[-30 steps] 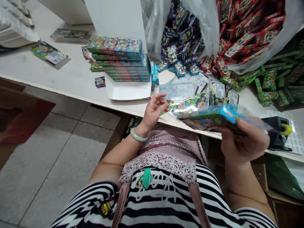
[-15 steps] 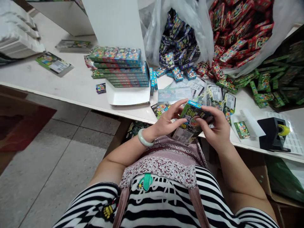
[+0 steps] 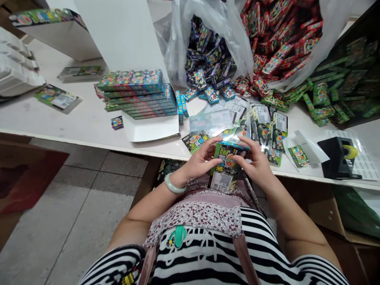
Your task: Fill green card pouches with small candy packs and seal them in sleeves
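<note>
Holding a small green-and-black packet (image 3: 226,160) between both hands, I see my left hand (image 3: 199,160) curled on its left edge, thumb and fingers pinching, and my right hand (image 3: 255,164) gripping the right edge the same way. The packet sits just off the near edge of the worktop (image 3: 89,122), above my lap. Beyond it lie flat sleeved packets (image 3: 267,126), a stack of long boxes (image 3: 139,95) on white card, and clear bags (image 3: 213,35) spilling purple, red and green small boxes. A black tape dispenser (image 3: 338,158) stands to the right. Print on the packet is too small to read.
</note>
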The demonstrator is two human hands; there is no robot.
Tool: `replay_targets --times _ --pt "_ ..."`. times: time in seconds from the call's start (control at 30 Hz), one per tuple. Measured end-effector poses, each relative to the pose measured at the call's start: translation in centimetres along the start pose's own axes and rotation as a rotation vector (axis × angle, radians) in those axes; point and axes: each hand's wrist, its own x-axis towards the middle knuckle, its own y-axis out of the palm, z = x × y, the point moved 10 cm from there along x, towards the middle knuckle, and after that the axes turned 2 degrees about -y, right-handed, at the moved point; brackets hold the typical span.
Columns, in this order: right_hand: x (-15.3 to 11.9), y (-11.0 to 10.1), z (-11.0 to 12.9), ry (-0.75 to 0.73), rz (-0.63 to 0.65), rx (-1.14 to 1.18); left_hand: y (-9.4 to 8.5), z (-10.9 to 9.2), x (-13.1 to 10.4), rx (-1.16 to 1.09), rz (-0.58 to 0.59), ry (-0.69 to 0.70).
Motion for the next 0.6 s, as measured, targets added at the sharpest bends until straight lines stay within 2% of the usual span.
replay_targets --times 0.13,0.33,0.43,0.53,0.6 --pt "-1.9 -1.6 -1.2 -0.029 -0.277 0.108 -0.2 0.3 0.3 -0.025 -0.001 -0.001" --pt "-3.6 -0.7 -3.6 0.118 -0.426 0.187 -0.2 0.6 0.5 -0.053 0.037 0.000" --pt "-3.3 -0.3 -4.2 0.172 -0.398 0.176 -0.3 0.6 0.4 -0.072 0.045 -0.002" --pt "-2.5 -0.4 -3.9 0.154 -0.289 0.139 0.1 0.8 0.0 -0.062 0.074 -0.024" --pt "-1.8 -0.6 -3.5 0.121 -0.220 0.122 -0.1 1.0 -0.1 -0.010 0.029 -0.020"
